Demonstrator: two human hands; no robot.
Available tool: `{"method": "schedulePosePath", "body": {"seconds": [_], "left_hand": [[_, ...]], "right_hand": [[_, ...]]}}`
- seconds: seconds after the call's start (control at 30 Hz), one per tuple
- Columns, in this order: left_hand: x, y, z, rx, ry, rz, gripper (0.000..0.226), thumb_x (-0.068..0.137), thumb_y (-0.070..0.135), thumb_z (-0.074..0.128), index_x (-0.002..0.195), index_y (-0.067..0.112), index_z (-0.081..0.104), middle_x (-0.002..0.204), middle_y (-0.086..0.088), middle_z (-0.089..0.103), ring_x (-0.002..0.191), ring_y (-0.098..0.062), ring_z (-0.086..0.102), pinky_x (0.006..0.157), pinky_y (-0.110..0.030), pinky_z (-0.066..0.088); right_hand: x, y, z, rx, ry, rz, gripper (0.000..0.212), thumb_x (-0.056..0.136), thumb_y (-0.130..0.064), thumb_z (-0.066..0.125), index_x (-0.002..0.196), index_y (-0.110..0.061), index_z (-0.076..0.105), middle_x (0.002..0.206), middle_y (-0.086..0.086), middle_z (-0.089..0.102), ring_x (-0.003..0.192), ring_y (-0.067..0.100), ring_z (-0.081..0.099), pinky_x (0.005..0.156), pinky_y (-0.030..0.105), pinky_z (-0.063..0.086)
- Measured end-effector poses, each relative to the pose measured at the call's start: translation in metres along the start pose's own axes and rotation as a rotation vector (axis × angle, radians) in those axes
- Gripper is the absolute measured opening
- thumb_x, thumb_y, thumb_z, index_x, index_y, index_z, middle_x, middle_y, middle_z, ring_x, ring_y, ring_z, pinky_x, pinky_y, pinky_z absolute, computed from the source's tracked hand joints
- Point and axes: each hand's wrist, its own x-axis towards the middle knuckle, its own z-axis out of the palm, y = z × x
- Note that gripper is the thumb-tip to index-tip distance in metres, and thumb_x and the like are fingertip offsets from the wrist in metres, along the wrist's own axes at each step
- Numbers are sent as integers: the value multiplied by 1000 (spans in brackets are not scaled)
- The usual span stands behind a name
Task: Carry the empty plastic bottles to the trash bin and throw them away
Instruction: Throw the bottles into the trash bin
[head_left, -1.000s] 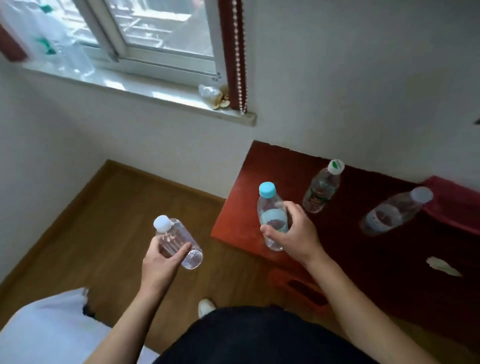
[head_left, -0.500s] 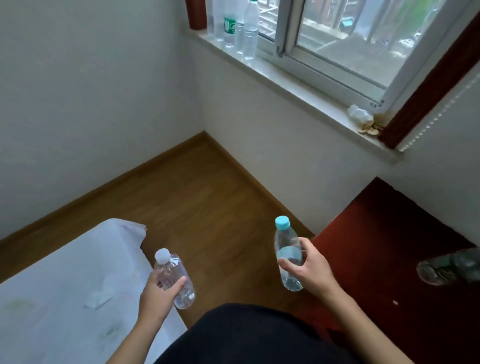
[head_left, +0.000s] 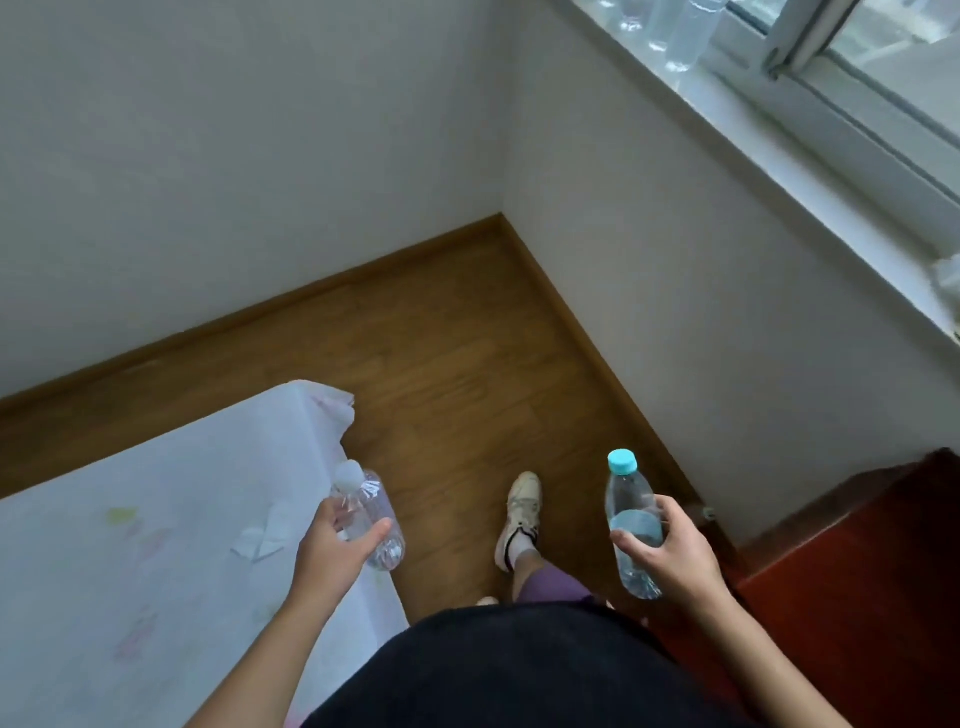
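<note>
Head view: left hand (head_left: 332, 551) is wrapped round the white-capped bottle (head_left: 371, 519), tilted over the edge of the white-covered surface (head_left: 130, 519). Right hand (head_left: 670, 551) grips the blue-capped bottle (head_left: 631, 519), upright over the floor. No bin in sight; carrying under way, disposal not yet done. More bottles (head_left: 675, 26) sit on the windowsill.
</note>
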Motion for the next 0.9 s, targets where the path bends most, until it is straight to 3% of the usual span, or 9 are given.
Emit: {"method": "schedulePosePath", "body": {"seconds": [0.23, 0.4, 0.5, 0.63, 0.73, 0.9], "left_hand": [[65, 33, -23, -42, 154, -158, 64, 80, 31, 82, 134, 19, 50, 135, -6, 60, 124, -32, 58, 94, -42, 52], [95, 55, -42, -146, 267, -261, 58, 81, 23, 81, 130, 17, 51, 134, -5, 60, 126, -26, 57, 86, -32, 46], [104, 54, -52, -231, 324, -343, 53, 78, 22, 81, 122, 20, 52, 133, -4, 61, 124, -23, 58, 79, -28, 46], [118, 60, -69, -343, 400, -436, 65, 71, 32, 82, 127, 17, 53, 131, -5, 62, 122, -25, 59, 89, -33, 46], [145, 61, -86, -363, 461, -481, 62, 63, 43, 78, 117, 20, 57, 123, -5, 66, 113, -25, 63, 94, -37, 48], [228, 82, -131, -376, 493, -471, 44, 76, 28, 85, 110, 17, 60, 110, -2, 67, 106, -26, 64, 90, -36, 47]], "right_hand": [[117, -86, 9, -46, -140, -54, 74, 75, -42, 80, 135, -18, 44, 121, -3, 60, 102, 15, 63, 82, 31, 55], [202, -176, 31, -128, -290, -179, 80, 68, -55, 77, 132, -21, 45, 118, -3, 61, 89, 6, 58, 67, 19, 51], [243, -243, 47, -214, -389, -291, 80, 68, -56, 77, 132, -21, 45, 112, -6, 59, 88, 11, 63, 66, 25, 56], [286, -337, 79, -214, -438, -443, 74, 74, -51, 77, 132, -19, 45, 117, -2, 62, 93, 14, 66, 73, 32, 61], [316, -395, 106, -236, -468, -504, 71, 75, -48, 77, 132, -20, 45, 122, 2, 63, 97, 17, 68, 76, 38, 62], [363, -468, 147, -310, -461, -556, 74, 74, -51, 76, 133, -20, 45, 121, 2, 64, 94, 16, 70, 68, 32, 63]]}}
